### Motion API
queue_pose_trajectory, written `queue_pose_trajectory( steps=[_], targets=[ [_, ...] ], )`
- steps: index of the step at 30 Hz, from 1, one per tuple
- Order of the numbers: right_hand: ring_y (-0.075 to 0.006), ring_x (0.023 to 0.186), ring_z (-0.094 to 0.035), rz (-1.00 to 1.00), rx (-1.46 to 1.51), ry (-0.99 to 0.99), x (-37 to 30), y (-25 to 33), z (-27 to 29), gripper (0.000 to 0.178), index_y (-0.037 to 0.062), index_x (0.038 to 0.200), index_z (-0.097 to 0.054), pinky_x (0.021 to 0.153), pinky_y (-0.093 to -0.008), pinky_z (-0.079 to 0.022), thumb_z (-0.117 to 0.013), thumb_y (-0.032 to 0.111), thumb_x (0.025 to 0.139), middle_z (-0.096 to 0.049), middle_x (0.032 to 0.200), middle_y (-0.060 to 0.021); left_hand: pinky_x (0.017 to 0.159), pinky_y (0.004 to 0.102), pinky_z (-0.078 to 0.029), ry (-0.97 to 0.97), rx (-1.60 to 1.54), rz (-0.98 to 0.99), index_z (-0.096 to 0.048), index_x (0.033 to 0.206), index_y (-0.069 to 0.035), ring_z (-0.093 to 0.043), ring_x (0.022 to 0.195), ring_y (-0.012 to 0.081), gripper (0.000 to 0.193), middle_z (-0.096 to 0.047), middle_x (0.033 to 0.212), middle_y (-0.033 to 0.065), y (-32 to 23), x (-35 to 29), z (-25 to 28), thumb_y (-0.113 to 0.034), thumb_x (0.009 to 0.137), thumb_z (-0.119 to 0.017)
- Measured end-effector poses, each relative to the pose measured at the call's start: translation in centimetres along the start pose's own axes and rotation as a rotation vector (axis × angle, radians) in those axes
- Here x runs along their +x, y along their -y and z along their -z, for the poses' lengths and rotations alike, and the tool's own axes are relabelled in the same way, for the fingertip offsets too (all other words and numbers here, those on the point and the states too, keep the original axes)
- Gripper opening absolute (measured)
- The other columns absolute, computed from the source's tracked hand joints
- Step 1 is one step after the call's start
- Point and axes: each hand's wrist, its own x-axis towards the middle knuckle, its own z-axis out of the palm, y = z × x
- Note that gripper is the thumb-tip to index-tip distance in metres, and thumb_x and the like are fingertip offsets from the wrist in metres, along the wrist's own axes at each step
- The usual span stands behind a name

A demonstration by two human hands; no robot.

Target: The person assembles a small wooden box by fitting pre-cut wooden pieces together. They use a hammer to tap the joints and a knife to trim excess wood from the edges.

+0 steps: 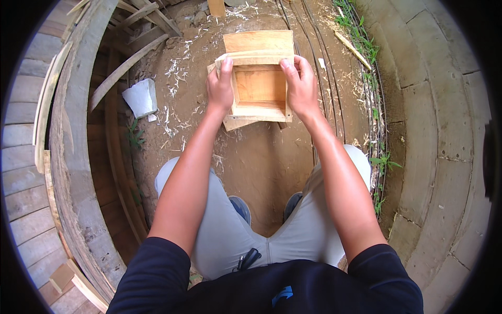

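Note:
Between my two hands is a small open wooden box (261, 111), its hollow inside facing up toward me. My left hand (220, 86) grips its left side, with the thumb on the upper left corner. On the opposite side my right hand (300, 83) is closed around the upper right corner, thumb on the rim. A flat wooden board (259, 41) shows just beyond the box's far edge; whether it is joined to the box I cannot tell. Another piece of wood (238, 124) pokes out under the near left corner.
A whitish block (140, 98) lies on the dirt to the left, near a stack of loose planks (144, 23). Black cables (319, 68) run along the ground on the right, beside weeds and a block wall (439, 115). Wood shavings litter the soil.

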Motion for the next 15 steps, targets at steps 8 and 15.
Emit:
queue_pose_trajectory(
  steps=[8, 15],
  targets=[
    [-0.0257, 0.101, -0.062, 0.202, 0.028, -0.030, -0.4, 0.3, 0.2, 0.050, -0.0033, 0.124, -0.059, 0.087, -0.0371, -0.048, -0.066, 0.037, 0.095, -0.062, 0.111, -0.0176, 0.096, 0.0410, -0.044, 0.033, -0.031, -0.120, -0.062, 0.117, 0.010, -0.061, 0.107, 0.0278, 0.074, -0.068, 0.111, 0.0206, -2.1, -0.7, 0.5, -0.059, 0.093, -0.055],
    [-0.0210, 0.096, -0.061, 0.129, 0.007, -0.032, -0.4, 0.5, 0.5, 0.048, -0.0039, 0.123, -0.059, 0.084, -0.0350, -0.048, -0.063, 0.037, 0.097, -0.062, 0.109, -0.0152, 0.102, 0.0395, -0.043, 0.104, -0.073, 0.000, -0.060, 0.124, 0.009, -0.059, 0.114, 0.0278, 0.075, -0.065, 0.119, 0.0205, -1.8, -0.3, 0.2, -0.059, 0.093, -0.057]
  ],
)
